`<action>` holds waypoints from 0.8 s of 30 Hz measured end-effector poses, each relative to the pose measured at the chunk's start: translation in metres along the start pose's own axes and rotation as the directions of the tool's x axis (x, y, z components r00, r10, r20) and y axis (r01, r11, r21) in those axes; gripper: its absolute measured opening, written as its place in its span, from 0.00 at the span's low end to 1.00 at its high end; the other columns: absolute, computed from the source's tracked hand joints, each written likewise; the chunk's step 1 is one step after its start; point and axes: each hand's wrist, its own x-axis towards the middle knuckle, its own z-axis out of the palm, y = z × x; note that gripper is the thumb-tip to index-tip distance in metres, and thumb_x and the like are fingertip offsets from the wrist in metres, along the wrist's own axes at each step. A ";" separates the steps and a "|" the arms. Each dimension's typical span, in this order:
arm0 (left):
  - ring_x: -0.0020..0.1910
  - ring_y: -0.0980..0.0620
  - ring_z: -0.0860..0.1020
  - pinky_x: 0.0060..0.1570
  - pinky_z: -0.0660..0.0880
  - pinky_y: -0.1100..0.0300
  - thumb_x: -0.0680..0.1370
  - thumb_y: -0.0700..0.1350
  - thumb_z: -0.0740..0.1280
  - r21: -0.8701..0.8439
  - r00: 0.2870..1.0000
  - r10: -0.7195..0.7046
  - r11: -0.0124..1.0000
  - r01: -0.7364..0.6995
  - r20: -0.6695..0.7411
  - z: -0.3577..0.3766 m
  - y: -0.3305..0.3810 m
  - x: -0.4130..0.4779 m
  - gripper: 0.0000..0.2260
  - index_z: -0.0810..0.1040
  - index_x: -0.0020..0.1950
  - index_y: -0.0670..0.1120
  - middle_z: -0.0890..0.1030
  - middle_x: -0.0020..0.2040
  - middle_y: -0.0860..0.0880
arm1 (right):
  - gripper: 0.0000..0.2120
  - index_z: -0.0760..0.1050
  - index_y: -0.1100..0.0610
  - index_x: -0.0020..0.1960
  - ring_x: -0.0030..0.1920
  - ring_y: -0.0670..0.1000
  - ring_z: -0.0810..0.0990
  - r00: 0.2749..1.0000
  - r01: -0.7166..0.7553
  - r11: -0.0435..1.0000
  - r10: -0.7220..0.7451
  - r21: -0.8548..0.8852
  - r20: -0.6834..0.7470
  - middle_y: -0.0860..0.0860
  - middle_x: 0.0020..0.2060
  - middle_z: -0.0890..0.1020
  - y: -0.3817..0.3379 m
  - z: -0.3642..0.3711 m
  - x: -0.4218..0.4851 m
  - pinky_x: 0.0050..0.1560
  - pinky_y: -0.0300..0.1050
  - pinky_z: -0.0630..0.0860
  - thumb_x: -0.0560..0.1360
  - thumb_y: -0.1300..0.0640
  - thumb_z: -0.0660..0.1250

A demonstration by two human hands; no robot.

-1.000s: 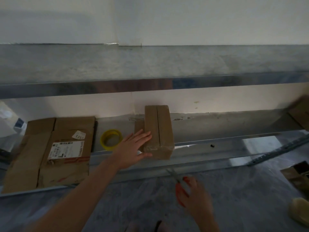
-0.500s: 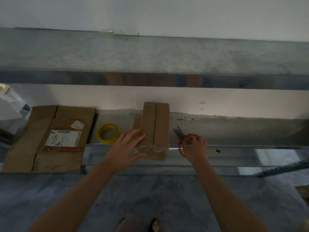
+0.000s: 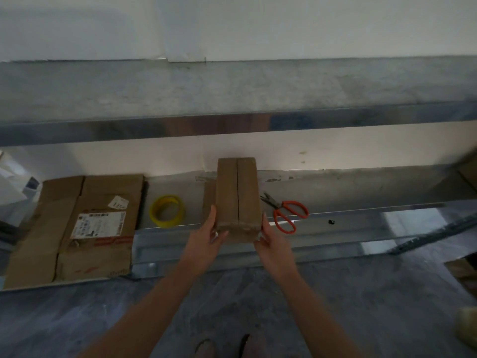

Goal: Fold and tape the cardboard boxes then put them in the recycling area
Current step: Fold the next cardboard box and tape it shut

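Note:
A small brown cardboard box (image 3: 238, 192) stands on the lower metal shelf (image 3: 361, 197), its two top flaps shut with a seam down the middle. My left hand (image 3: 207, 236) grips its near left corner and my right hand (image 3: 271, 237) grips its near right corner. Just right of the box, the red-handled scissors (image 3: 286, 210) lie on the shelf. A yellow tape roll (image 3: 167, 211) lies to its left. Further left rests a flattened cardboard box (image 3: 85, 228) with a white shipping label.
An upper metal shelf (image 3: 232, 99) overhangs the lower one. A small dark screw (image 3: 331, 222) lies right of the scissors. More cardboard (image 3: 464, 270) shows at the right edge, and a pale object (image 3: 467, 326) sits on the grey floor at the lower right.
My right hand set the scissors down on the shelf and moved to the box's right side. My left hand shifted from flat on the box's side to gripping its near corner.

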 end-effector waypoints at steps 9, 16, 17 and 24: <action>0.46 0.47 0.82 0.47 0.77 0.57 0.77 0.52 0.67 0.240 0.959 0.259 0.944 -0.226 -0.114 -0.001 0.008 0.020 0.26 0.63 0.74 0.59 0.84 0.54 0.45 | 0.29 0.69 0.49 0.73 0.54 0.47 0.82 0.986 0.023 0.995 -0.039 -0.101 -0.162 0.49 0.57 0.83 -0.007 -0.004 0.025 0.59 0.45 0.78 0.74 0.48 0.73; 0.51 0.51 0.81 0.53 0.75 0.63 0.73 0.51 0.73 0.297 0.952 0.304 0.912 -0.283 -0.027 -0.011 0.000 0.029 0.31 0.64 0.73 0.59 0.83 0.57 0.47 | 0.27 0.71 0.52 0.71 0.56 0.50 0.82 0.986 0.153 0.977 -0.161 -0.152 -0.045 0.53 0.57 0.82 0.003 -0.013 0.028 0.60 0.48 0.78 0.74 0.55 0.74; 0.52 0.56 0.80 0.54 0.73 0.68 0.73 0.49 0.74 0.262 0.958 0.286 0.924 -0.277 0.004 -0.015 0.000 0.033 0.32 0.64 0.73 0.60 0.82 0.58 0.48 | 0.28 0.71 0.53 0.70 0.55 0.49 0.82 0.986 0.168 0.973 -0.169 -0.156 0.005 0.53 0.57 0.82 0.003 -0.020 0.033 0.59 0.48 0.78 0.73 0.58 0.75; 0.63 0.62 0.72 0.57 0.67 0.77 0.73 0.37 0.72 0.249 0.828 0.200 0.894 -0.373 0.523 -0.065 0.017 0.057 0.38 0.59 0.74 0.65 0.70 0.68 0.60 | 0.32 0.72 0.53 0.71 0.47 0.44 0.82 0.915 0.285 0.925 -0.186 -0.249 0.358 0.49 0.51 0.82 -0.002 -0.067 0.062 0.53 0.36 0.79 0.70 0.68 0.75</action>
